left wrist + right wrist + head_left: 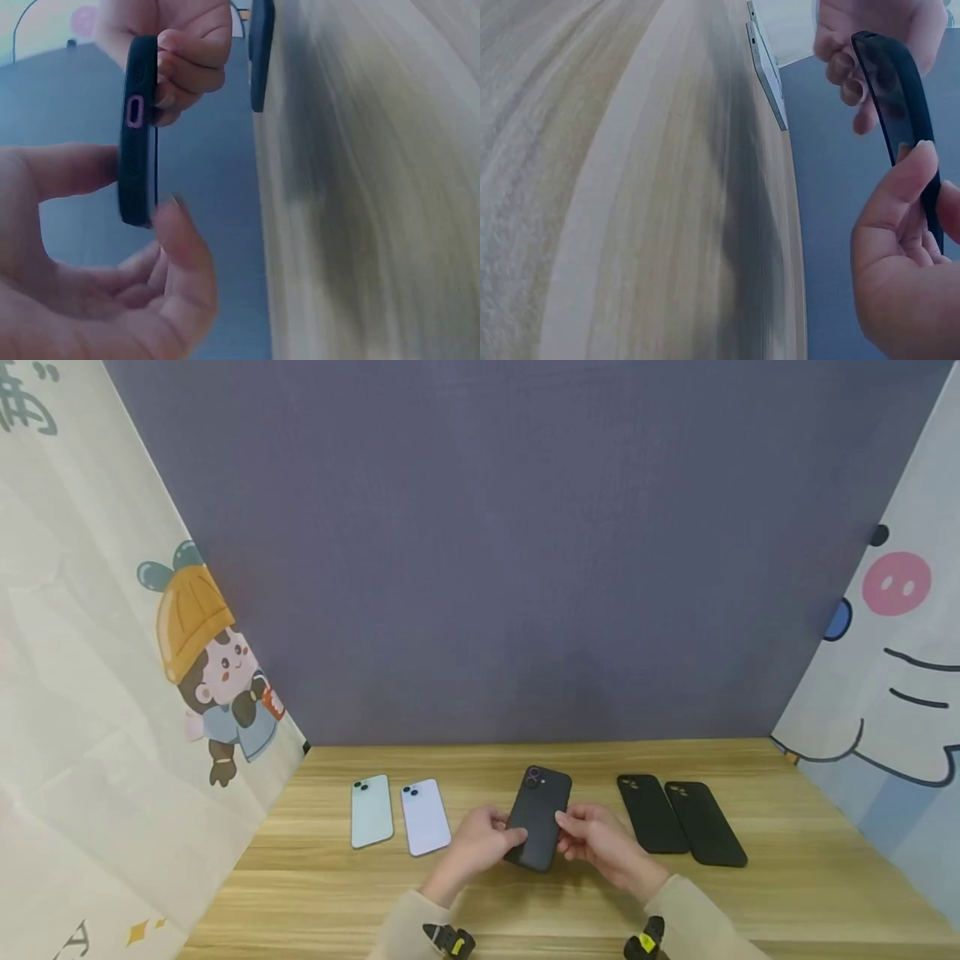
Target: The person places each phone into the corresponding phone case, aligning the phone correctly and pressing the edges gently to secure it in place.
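Dark phone: A dark phone (542,821) is hovering above the middle of the table (315,902), its twin-lens back facing up, its lens end pointing toward the far edge, its glossy face turning to the wood.
Left hand: The left hand (482,842) is gripping the phone's lower left side, thumb lying over the back, fingers reaching beneath.
Right hand: The right hand (602,845) is pinching the right side between thumb and curling fingers.
Left of the hands: A green phone (372,817) is lying near the table's far left corner, lenses up; a lilac phone (427,822) is lying just beside it, nearer the left hand.
Right of the hands: Two black cases (648,818) are lying side by side toward the far right corner; I am not managing to tell whether they are holding phones.
Behind: A grey-purple backdrop (480,560) is rising from the far edge, with cartoon-printed sheets (97,635) flanking the table.
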Tool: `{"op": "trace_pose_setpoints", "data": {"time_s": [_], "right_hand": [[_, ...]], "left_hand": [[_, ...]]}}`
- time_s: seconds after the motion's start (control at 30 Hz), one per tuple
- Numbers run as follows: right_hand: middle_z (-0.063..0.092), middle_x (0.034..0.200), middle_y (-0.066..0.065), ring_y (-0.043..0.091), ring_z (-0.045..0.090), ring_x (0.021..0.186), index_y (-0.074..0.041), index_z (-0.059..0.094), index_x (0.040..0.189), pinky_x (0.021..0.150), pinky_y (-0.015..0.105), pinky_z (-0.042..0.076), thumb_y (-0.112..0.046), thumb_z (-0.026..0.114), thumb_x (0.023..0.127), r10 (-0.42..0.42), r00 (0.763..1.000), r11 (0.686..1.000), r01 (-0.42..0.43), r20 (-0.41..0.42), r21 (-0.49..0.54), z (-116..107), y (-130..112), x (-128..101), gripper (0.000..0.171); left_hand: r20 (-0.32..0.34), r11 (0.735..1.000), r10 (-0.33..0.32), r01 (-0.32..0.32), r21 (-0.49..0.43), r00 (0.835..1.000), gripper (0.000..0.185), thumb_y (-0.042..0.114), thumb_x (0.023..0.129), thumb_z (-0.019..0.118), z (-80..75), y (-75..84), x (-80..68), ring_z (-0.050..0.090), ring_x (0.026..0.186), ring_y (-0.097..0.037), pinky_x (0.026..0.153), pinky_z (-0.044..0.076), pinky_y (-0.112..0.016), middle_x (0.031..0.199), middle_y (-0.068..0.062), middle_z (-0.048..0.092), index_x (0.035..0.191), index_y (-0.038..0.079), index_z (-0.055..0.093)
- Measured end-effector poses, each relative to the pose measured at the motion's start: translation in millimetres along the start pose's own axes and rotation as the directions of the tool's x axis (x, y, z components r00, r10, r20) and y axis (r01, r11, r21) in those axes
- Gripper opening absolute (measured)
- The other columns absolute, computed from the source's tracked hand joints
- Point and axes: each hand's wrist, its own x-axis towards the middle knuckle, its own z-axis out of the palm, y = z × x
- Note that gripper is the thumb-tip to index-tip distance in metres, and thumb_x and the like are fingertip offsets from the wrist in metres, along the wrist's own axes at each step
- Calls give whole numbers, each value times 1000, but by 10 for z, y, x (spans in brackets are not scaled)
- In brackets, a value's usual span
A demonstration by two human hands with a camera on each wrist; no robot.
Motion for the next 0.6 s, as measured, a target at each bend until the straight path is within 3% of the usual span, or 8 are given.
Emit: {"op": "trace_pose_setpoints", "data": {"time_s": [0.13, 0.23, 0.4, 0.6], "right_hand": [[61, 80, 5, 12, 59, 70, 1, 59, 99, 64, 25, 52, -19, 58, 105, 10, 1000, 1000, -10, -1, -9, 11, -5, -6, 21], [62, 81, 6, 13, 59, 70, 3, 59, 101, 64, 25, 52, -19, 57, 105, 14, 1000, 1000, -14, 10, -13, 20, -2, -6, 23], [61, 81, 5, 12, 58, 69, 4, 59, 101, 64, 25, 51, -19, 57, 105, 18, 999, 1000, -17, 33, -16, 37, 1, 8, 24], [60, 77, 3, 12, 56, 67, 2, 60, 93, 63, 26, 50, -18, 55, 106, 24, 999, 999, -23, 38, -26, 51, -10, 18, 24]], "left_hand": [[-78, 979, 53, -37, 201, 996, 63, 33, 82, 80, 38, 71, -14, 61, 82, -21, 70, 52, -41, 94, -9, 64, 126, -7, 60], [-67, 951, 85, -61, 302, 994, 71, 42, 80, 82, 57, 132, -40, 58, 85, -20, 73, 51, -40, 104, -9, 60, 127, -5, 60], [-21, 914, 126, -108, 392, 992, 81, 60, 73, 83, 85, 219, -67, 49, 75, -18, 64, 44, -34, 95, -7, 53, 117, -5, 63], [-30, 884, 170, -139, 447, 985, 90, 72, 65, 82, 147, 260, -56, 49, 78, -20, 64, 43, -34, 89, -9, 58, 109, -5, 68]]}}
